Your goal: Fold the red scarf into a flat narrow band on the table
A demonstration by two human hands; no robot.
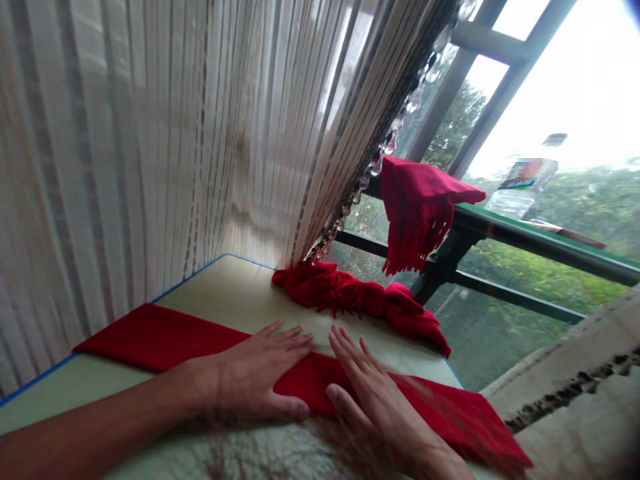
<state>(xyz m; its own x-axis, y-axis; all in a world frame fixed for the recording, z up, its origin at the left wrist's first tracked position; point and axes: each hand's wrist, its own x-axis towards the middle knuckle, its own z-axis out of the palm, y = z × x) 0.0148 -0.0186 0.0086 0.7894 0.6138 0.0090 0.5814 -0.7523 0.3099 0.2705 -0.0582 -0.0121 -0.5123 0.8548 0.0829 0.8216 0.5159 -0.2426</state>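
Note:
A long red scarf [150, 337] lies flat across the pale table [235, 293], running from the left edge to the right corner. My left hand [255, 377] rests flat on its middle with fingers stretched out. My right hand [370, 393] lies flat beside it on the scarf, fingers spread and pointing away. Both hands press on the fabric and hold nothing. A second red scarf [350, 297] lies bunched at the far edge of the table. A third red scarf [417, 203] with fringe hangs over the green window rail [550, 243].
A striped sheer curtain [150, 147] with a beaded hem hangs along the left and far side of the table. A plastic water bottle [523, 187] lies on the window rail. Beyond the table's right edge is a window with trees outside.

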